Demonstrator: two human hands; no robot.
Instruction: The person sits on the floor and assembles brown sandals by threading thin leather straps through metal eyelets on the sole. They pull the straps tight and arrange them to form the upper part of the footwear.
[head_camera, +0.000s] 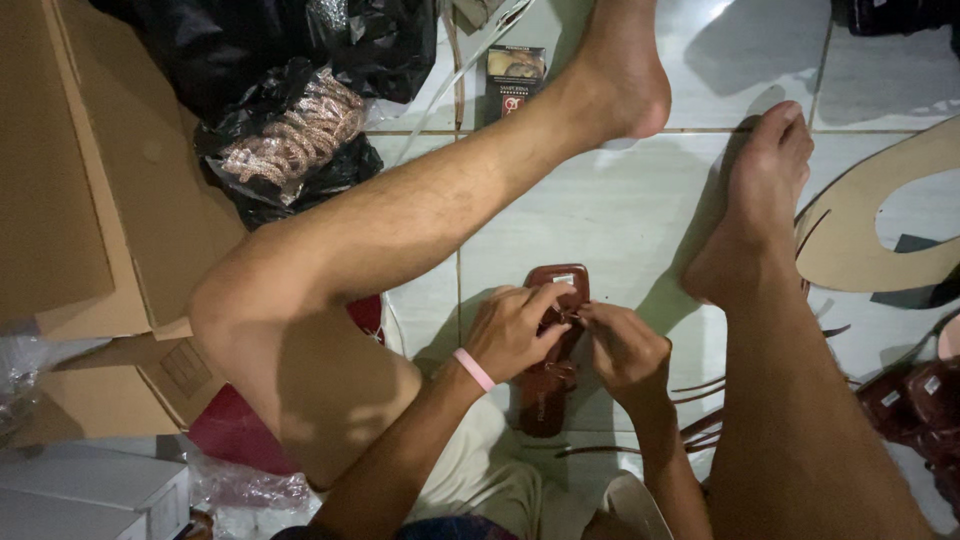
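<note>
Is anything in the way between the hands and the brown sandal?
Nothing visible: the left hand and right hand already rest on the brown sandal lying on the tiled floor, fingertips meeting at its strap.

We see a small dark rectangular pack (515, 78) on the tiles by the raised foot, brown cardboard boxes (90, 200) at left, white boxes (85, 490) below.

Sandal: the brown leather sandal (548, 370) lies on the tiled floor (620, 210), under both grips.
Left: cardboard boxes (90, 200), black plastic bag of braided cord (295, 135).
Behind: small printed carton (515, 75).
Right: brown sandals (915, 395), flat cardboard cut-out (850, 235).
</note>
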